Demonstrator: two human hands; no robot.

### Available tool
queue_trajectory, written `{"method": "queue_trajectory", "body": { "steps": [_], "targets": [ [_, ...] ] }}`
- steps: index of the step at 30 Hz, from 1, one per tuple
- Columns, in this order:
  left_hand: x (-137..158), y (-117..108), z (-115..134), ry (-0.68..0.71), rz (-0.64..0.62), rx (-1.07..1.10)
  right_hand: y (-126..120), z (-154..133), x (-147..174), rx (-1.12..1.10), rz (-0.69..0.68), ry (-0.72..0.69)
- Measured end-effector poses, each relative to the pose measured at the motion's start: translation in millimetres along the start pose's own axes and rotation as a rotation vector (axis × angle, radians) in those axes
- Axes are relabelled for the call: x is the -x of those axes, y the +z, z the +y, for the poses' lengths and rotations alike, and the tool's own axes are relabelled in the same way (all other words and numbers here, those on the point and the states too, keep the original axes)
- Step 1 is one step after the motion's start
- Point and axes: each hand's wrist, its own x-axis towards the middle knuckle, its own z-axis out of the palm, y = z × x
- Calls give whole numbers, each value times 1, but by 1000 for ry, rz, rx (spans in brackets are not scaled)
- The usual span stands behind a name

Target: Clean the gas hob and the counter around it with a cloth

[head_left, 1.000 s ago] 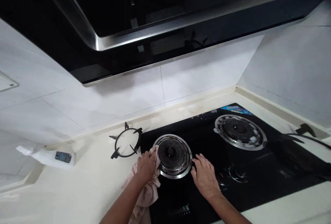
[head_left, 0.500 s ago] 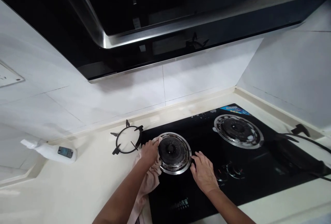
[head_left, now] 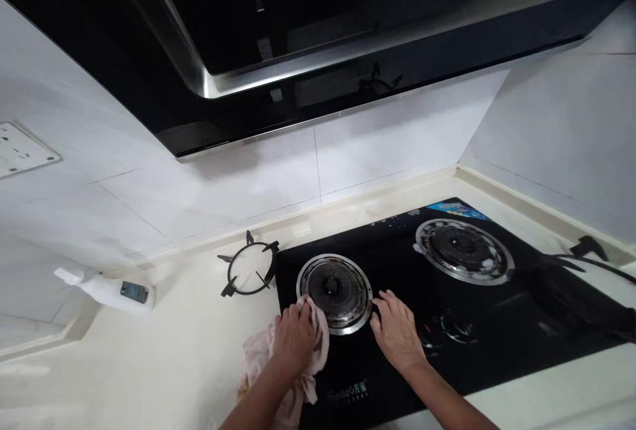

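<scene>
Bunched under my left hand [head_left: 297, 339] is a pale pink cloth [head_left: 319, 344], its fingers closed and pressing it at the lower left edge of the left burner [head_left: 334, 294]. The cloth's loose end trails over the counter and the cooktop's front left corner. My right hand [head_left: 397, 332] lies on the black glass cooktop [head_left: 358, 367], fingers partly bent and slightly apart, fingertips touching or nearly touching the right side of the burner's metal ring. Nothing shows in that hand. Dark stains mark the ring.
A black pan support [head_left: 272, 269] lies on the counter left of the cooktop. Farther left a white spray bottle [head_left: 112, 292] lies on its side. White foam spots the right burner [head_left: 464, 251]. The range hood [head_left: 318, 95] hangs low above; a dark cable [head_left: 609, 266] crosses at right.
My left hand has drawn the cloth from the burner's upper left side down to its lower left edge. My right hand stays beside the ring. The view has shifted slightly.
</scene>
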Motion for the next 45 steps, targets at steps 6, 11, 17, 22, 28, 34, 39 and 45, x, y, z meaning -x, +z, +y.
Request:
{"method": "queue_trajectory", "body": {
  "steps": [6, 11, 17, 22, 28, 34, 39, 45],
  "targets": [
    [-73, -13, -21, -47, 9, -25, 4, 4, 1, 26, -14, -4],
    [-90, -13, -20, -14, 13, -25, 5, 6, 2, 10, -11, 1],
    [-14, 8, -3, 46, 6, -18, 5, 5, 3, 20, -5, -2],
    [22, 25, 10, 53, 80, 20, 6, 6, 3, 28, -1, -7],
    [-44, 3, -4, -103, 87, 29, 2, 5, 3, 52, -6, -17],
    [-43, 2, -2, -67, 47, 22, 1, 1, 1, 51, -12, -2],
    [16, 15, 23, 56, 3, 5, -6, 4, 0, -8, 10, -11],
    [43, 10, 29, 92, 13, 198, -18, -53, 17, -263, -32, -55]
  ]
}}
